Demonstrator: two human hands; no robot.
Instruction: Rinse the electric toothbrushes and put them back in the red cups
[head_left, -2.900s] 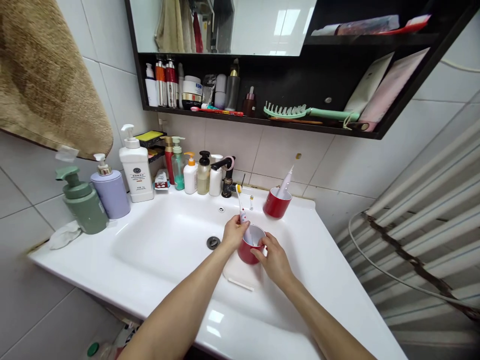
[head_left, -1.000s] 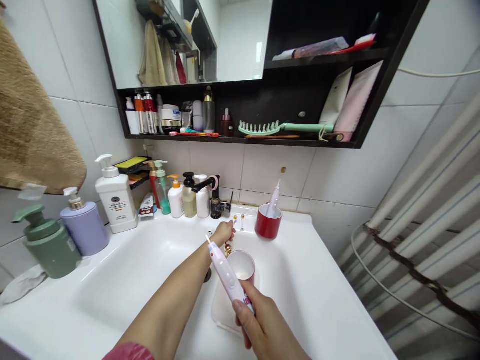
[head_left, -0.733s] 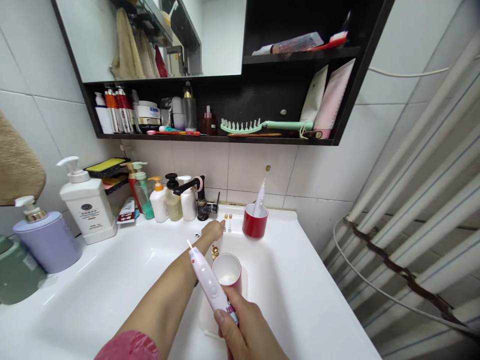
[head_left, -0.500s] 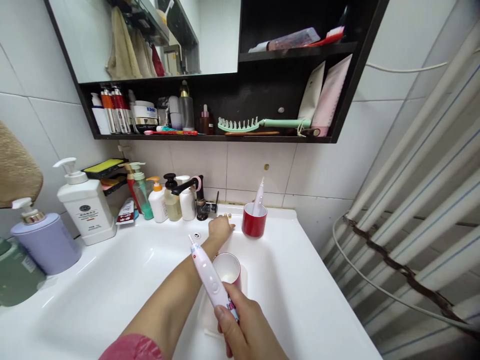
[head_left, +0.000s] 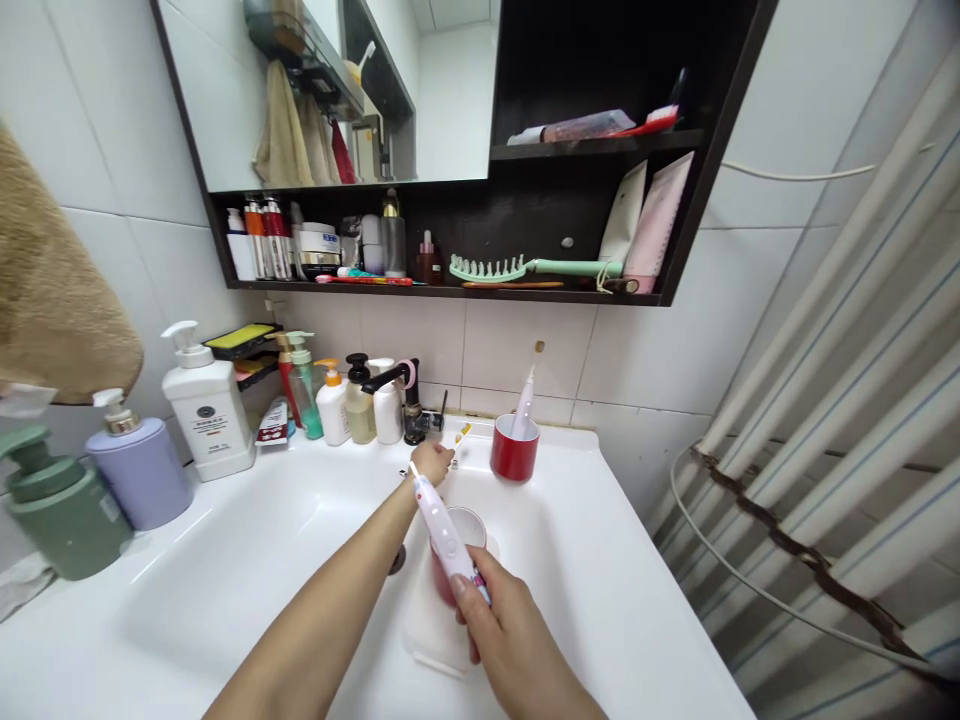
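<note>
My right hand (head_left: 499, 620) is wrapped round a pale pink electric toothbrush handle (head_left: 442, 530) with a thin bare tip pointing up and left. Beyond it, my left hand (head_left: 433, 463) pinches a small brush head (head_left: 463, 436) with yellow at its end, near the sink's back rim. Under the handle, partly hidden, a red cup (head_left: 471, 522) with a white inside stands on a pale tray (head_left: 435, 635) in the basin. Another red cup (head_left: 514, 458) on the right rim holds a second electric toothbrush (head_left: 523, 408).
A black faucet (head_left: 411, 400) rises behind the basin (head_left: 247, 590). Pump bottles, among them a purple one (head_left: 142, 475), line the left and back rim. Above hangs a dark shelf (head_left: 450, 292) with a mirror. A pleated curtain (head_left: 840, 430) is at the right.
My left hand has lifted from the back rim towards the toothbrush tip, and the small brush head now shows in its fingers. The view has shifted a little.
</note>
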